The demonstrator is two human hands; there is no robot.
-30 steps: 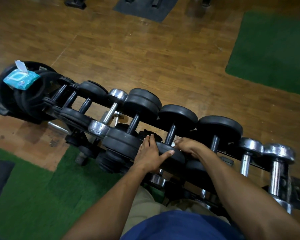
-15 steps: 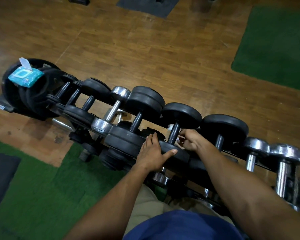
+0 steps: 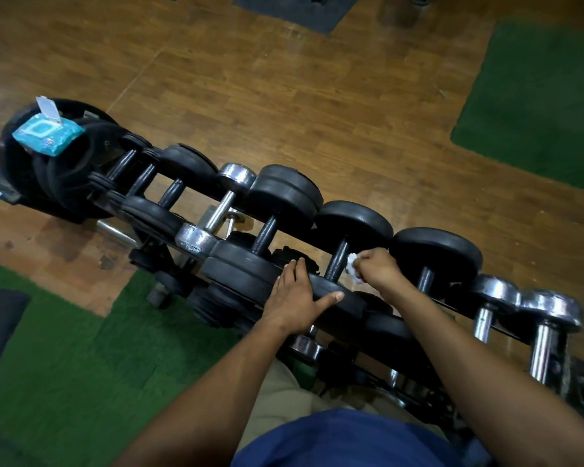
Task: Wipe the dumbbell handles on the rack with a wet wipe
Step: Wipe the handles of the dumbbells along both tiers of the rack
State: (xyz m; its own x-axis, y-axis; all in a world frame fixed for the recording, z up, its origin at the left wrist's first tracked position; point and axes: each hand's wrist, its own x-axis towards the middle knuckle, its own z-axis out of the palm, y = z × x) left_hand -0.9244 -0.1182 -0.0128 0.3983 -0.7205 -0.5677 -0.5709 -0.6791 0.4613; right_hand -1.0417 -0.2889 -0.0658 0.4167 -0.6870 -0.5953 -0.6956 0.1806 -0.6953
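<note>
A long rack [image 3: 321, 246] carries a row of black and chrome dumbbells across the view. My right hand [image 3: 376, 269] is closed on a crumpled white wet wipe [image 3: 352, 268] and presses it against the right side of a black dumbbell handle [image 3: 337, 261] near the middle. My left hand [image 3: 299, 296] lies flat, fingers apart, on the near black plate [image 3: 338, 298] of that same dumbbell, thumb stretched along it. Most of the wipe is hidden inside my fist.
A blue pack of wet wipes [image 3: 48, 133] with its flap up rests on stacked weight plates [image 3: 64, 166] at the rack's left end. Chrome dumbbells [image 3: 547, 332] stand at the right end. Green turf [image 3: 64, 365] lies near me, wooden floor [image 3: 317, 112] beyond the rack.
My right hand has slid from the near end of the handle up along it toward the far plate, with the white wipe now showing. My left hand stays on the near plate.
</note>
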